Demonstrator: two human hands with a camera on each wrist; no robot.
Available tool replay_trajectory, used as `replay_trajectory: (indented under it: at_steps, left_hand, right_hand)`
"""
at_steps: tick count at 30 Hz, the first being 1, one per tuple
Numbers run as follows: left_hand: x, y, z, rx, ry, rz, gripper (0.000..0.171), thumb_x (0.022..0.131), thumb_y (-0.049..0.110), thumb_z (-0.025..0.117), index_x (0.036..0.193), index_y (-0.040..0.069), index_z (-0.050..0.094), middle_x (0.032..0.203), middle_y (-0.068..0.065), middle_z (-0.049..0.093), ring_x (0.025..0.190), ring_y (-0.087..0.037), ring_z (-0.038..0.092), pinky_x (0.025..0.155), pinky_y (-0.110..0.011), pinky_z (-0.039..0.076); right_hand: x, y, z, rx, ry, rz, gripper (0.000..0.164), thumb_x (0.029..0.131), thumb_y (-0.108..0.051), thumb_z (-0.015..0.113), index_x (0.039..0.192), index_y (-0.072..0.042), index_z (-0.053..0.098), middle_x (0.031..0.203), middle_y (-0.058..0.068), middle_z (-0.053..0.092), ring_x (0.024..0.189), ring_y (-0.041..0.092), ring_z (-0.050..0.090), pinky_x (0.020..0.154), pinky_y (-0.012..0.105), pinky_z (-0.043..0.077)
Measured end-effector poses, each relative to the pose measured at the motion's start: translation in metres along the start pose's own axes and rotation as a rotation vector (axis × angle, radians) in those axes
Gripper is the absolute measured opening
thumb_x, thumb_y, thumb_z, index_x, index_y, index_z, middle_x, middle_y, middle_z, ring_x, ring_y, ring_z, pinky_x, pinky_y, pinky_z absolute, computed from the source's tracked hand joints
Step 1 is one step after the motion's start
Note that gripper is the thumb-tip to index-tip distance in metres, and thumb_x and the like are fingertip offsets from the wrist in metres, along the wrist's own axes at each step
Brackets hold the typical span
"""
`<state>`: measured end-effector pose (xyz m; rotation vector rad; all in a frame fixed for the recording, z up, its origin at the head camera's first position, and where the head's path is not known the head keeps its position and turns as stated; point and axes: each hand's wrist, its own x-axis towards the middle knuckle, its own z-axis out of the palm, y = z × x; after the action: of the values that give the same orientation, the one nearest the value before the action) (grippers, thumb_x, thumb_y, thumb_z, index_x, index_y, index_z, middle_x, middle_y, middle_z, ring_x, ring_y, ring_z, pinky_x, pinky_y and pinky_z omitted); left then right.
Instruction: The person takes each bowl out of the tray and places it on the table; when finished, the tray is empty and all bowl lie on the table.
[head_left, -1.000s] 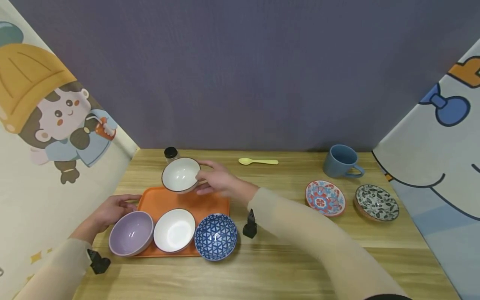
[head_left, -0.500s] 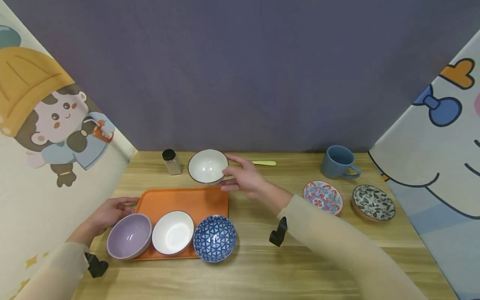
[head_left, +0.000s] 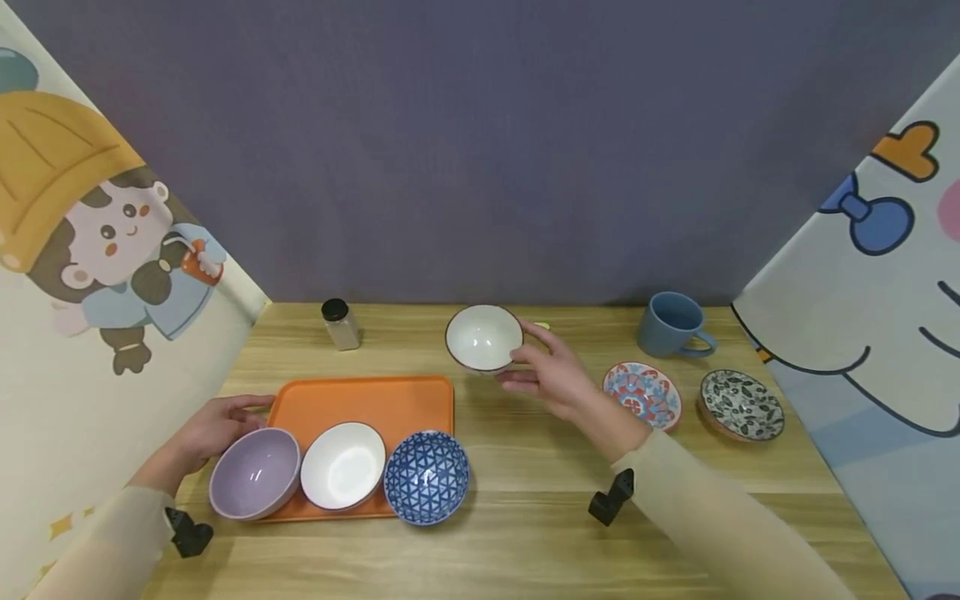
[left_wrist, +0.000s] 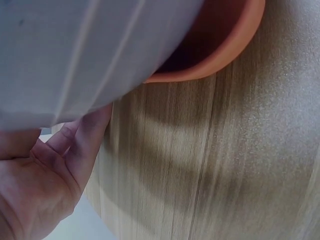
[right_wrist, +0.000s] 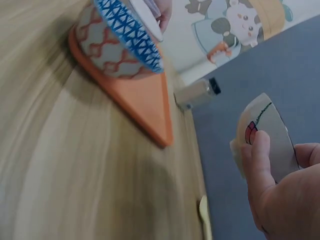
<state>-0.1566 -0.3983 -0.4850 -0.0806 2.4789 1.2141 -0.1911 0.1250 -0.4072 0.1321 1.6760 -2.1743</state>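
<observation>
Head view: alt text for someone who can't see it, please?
A person's right hand holds a white bowl above a wooden table. The left hand is beside a lavender bowl, in line with another white bowl and a blue-patterned bowl along an orange tray.

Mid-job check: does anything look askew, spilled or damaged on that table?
Slightly odd: the purple bowl juts past the left edge of the tray, and the blue bowl seems to overhang its near right corner, so both look imperfectly seated. I see no spill or damage.
</observation>
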Motion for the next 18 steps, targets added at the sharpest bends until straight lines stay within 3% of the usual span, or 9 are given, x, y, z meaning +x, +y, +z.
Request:
replay_trajectory:
  at_steps: [7, 18]
  left_hand:
    - [-0.001, 0.000, -0.001, -0.006, 0.000, 0.004, 0.056, 0.088, -0.005, 0.054, 0.142, -0.005, 0.042, 0.103, -0.018, 0.068, 0.089, -0.022, 0.064, 0.067, -0.034, 0.055]
    - [-0.004, 0.004, 0.000, 0.013, 0.011, -0.011, 0.056, 0.088, -0.005, 0.053, 0.142, -0.005, 0.042, 0.102, -0.017, 0.068, 0.087, -0.022, 0.063, 0.066, -0.033, 0.055]
  right_hand:
    - [-0.012, 0.016, -0.027, -0.011, 0.084, 0.008, 0.069, 0.091, -0.007, 0.058, 0.151, -0.025, 0.031, 0.139, 0.027, 0.041, 0.093, 0.036, 0.069, 0.078, 0.038, 0.057]
    - [-0.020, 0.039, -0.058, -0.062, 0.166, 0.005, 0.071, 0.090, -0.006, 0.058, 0.153, -0.022, 0.029, 0.134, 0.032, 0.044, 0.091, 0.039, 0.069, 0.079, 0.041, 0.056]
